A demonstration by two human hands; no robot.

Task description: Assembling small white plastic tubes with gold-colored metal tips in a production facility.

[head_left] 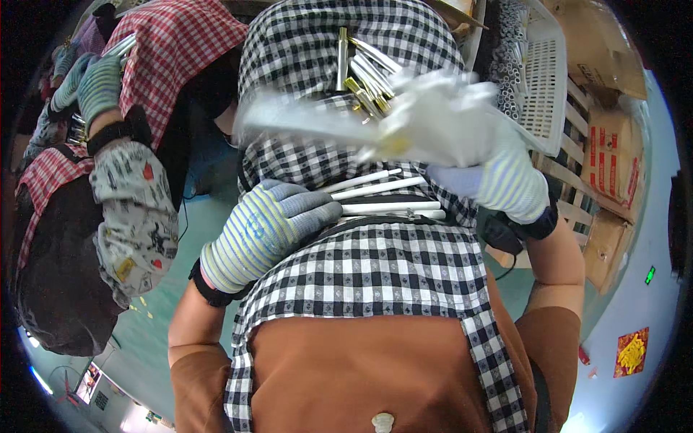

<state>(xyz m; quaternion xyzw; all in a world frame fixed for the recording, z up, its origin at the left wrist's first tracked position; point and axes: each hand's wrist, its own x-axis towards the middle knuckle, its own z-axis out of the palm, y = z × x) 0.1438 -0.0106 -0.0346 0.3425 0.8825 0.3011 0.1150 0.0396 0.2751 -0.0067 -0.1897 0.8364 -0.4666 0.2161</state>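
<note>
My left hand, in a striped knit glove, lies on my lap with its fingers closed over the left ends of several slim white rods. To the right, my gloved right hand is raised and grips a pale bunch smeared by motion. That bunch looks white and grey with a long streak to the left; its exact kind cannot be made out. Beyond it, several metal tubes with brass-coloured ends lie loose on my black-and-white checked apron.
A white plastic crate with many grey tubes stands at the far right, on wooden slats. Cardboard boxes are beside it. On the left, a co-worker's gloved hand is near metal tubes, beside a red checked cloth.
</note>
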